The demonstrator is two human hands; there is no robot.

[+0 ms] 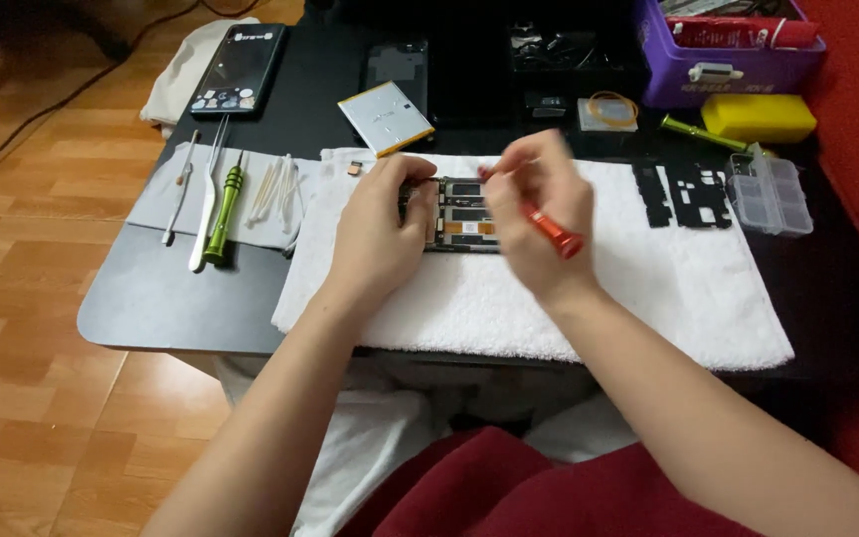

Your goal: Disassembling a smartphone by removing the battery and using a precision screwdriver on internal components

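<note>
An opened phone body (461,216) with its circuit board exposed lies on a white towel (648,288) on a black table. My left hand (382,227) rests on the phone's left end and steadies it. My right hand (534,214) holds a red-handled screwdriver (555,231) over the phone's right part; its tip is hidden behind my fingers. The handle's end points toward me and to the right.
A white battery (386,117) and a dark phone (239,68) lie at the back left. A green screwdriver (223,214), tweezers (203,209) and swabs sit on a cloth. Black frame parts (683,194), a clear parts box (770,194), a yellow block (758,117) and a purple bin (728,60) stand right.
</note>
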